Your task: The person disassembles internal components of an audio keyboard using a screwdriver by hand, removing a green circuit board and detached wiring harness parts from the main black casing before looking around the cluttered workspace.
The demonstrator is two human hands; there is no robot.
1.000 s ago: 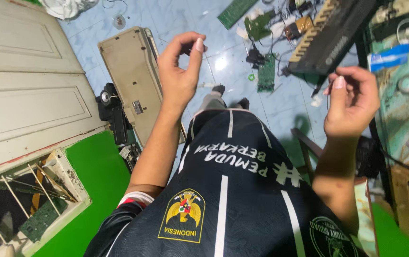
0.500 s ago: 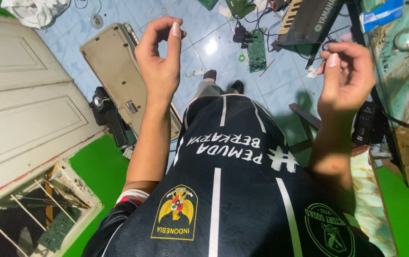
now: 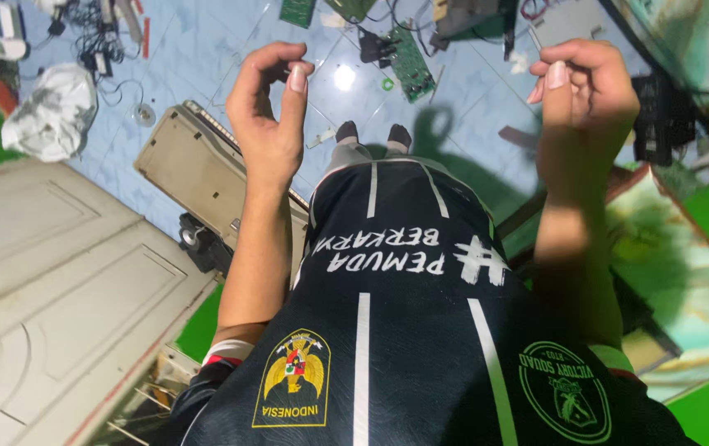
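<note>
- Left hand [image 3: 268,111]: raised in front of the chest, palm toward the camera, fingers curled in, thumb tip close to the fingertips. Narrow pinch; nothing visible between the tips, so whether it holds anything small cannot be told.
- Right hand [image 3: 586,103]: raised at the same height, well apart from the left, fingers curled loosely over the thumb. Narrow grip as well; contents, if any, cannot be told.
- Neither hand touches any object on the floor; both hang in the air above it.
- Shirt [image 3: 404,330]: black with white stripes and round and shield-shaped badges, fills the lower middle of the view.
- Feet [image 3: 371,134]: dark socks, just beyond the shirt hem, on the tiled floor [image 3: 206,58], pale blue and glossy.
- Beige casing [image 3: 198,177]: flat, rectangular, lying on the floor below and left of the left hand; nearest large object to that hand.
- Green circuit board [image 3: 411,51]: on the floor between the two hands as seen from above, beyond the feet.
- White bag [image 3: 49,111]: crumpled, far left on the floor, cables just beside it.
- White door panel [image 3: 49,281]: lying flat at lower left.
- Patterned surface [image 3: 676,264]: greenish, under and right of the right forearm.
- Black box [image 3: 664,116]: just right of the right hand, on the floor.
</note>
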